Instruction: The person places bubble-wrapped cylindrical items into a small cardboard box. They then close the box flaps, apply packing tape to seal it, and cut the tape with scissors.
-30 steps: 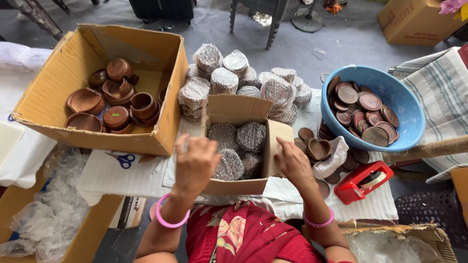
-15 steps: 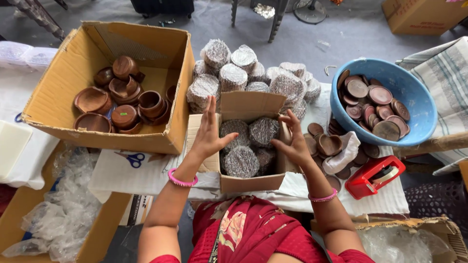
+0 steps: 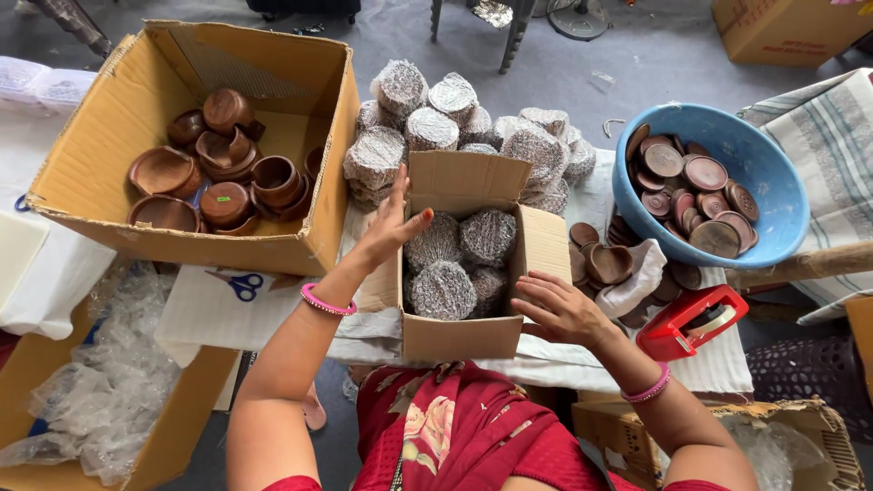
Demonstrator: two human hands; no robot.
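A small open cardboard box (image 3: 459, 336) sits in front of me, filled with several net-wrapped round bundles (image 3: 443, 289). My left hand (image 3: 393, 221) is open, fingers spread, against the box's left flap. My right hand (image 3: 556, 309) rests open at the box's right side, touching the right flap. Neither hand holds anything. More wrapped bundles (image 3: 427, 127) are piled behind the box.
A large cardboard box (image 3: 118, 127) at left holds brown clay bowls (image 3: 223, 173). A blue basin (image 3: 773, 209) at right holds brown clay lids. A red tape dispenser (image 3: 691, 323), blue-handled scissors (image 3: 238, 285) and crumpled clear plastic (image 3: 100, 391) lie nearby.
Both hands moved from over the bundles out to the box's sides; the left now lies against the left flap, the right has dropped to the right flap.
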